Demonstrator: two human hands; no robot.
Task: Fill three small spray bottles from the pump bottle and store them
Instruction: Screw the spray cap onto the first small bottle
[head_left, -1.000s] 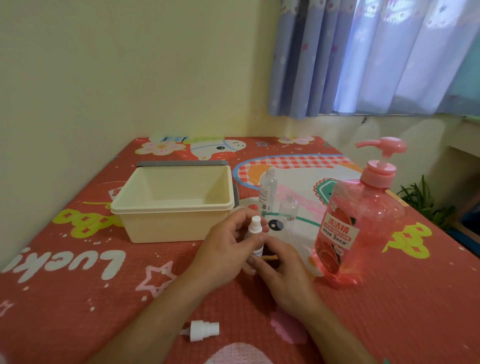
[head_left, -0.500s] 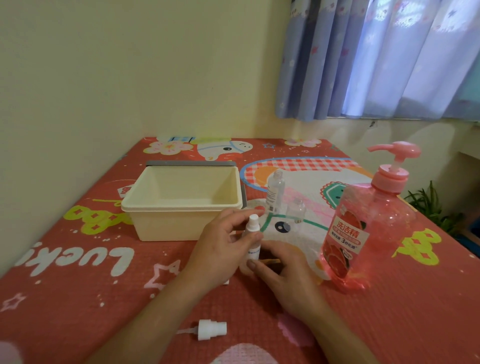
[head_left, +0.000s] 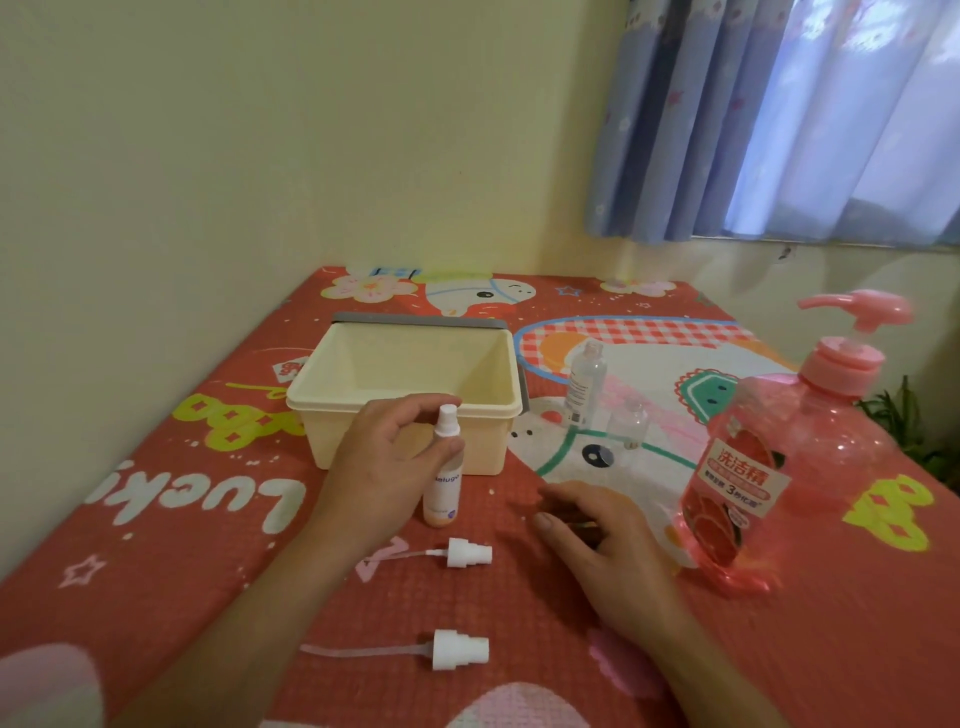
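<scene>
Head view: the left hand (head_left: 384, 462) curls around a small spray bottle (head_left: 445, 467), upright with nozzle on top, just before the cream box (head_left: 322, 431). The right hand (head_left: 597, 535) lies on the mat (head_left: 857, 649), fingers relaxed, near the pump bottle (head_left: 779, 467), whose spout points left.

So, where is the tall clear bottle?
In the head view, the tall clear bottle stands right of the bin, just behind the short bottle.
</scene>
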